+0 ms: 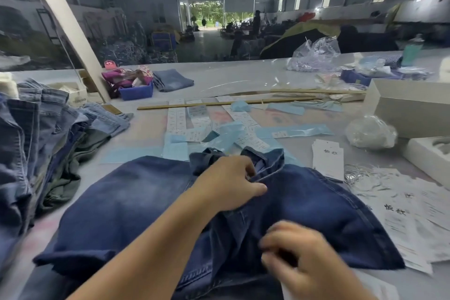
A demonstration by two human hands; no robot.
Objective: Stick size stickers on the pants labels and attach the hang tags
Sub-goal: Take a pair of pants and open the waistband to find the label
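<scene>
Pinching the waistband of dark jeans with our left hand; our blurred right hand, grip unclear, hovers nearby. Denim looks soft, heavy, floppy.

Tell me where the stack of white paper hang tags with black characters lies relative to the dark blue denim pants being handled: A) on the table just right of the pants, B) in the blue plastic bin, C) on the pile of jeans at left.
A: the white hang tags lie on the table beside the right edge of the dark blue pants.
</scene>
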